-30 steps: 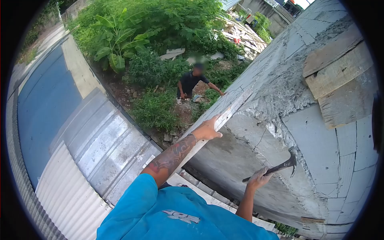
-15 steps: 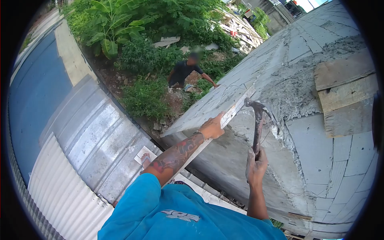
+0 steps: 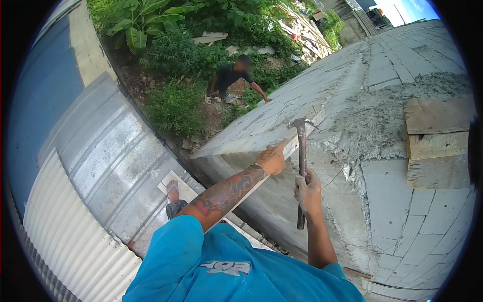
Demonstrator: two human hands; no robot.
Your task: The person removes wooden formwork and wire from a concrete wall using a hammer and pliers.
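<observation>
My left hand (image 3: 272,159) is closed around a long, narrow wooden board (image 3: 318,119), which runs diagonally along the edge of the grey block wall (image 3: 382,211). In my right hand (image 3: 309,192) is a claw hammer (image 3: 302,151), gripped low on its handle with the butt sticking out below the fist. The hammer's head points up and overlaps the upper part of the board in this view. Rough mortar (image 3: 352,171) and thin wires lie around the wall's corner, just right of the hammer.
Pieces of plywood (image 3: 437,143) rest on the wall at right. Below, a co-worker (image 3: 229,80) bends among plants, one hand against the wall. Corrugated metal roofing (image 3: 115,161) spreads to the left, and my sandalled foot (image 3: 172,189) stands on a light plank there.
The hammer has moved left, from beside the board's end to over it, and its handle is more upright. My right hand now grips higher up the handle. The left hand keeps hold of the board.
</observation>
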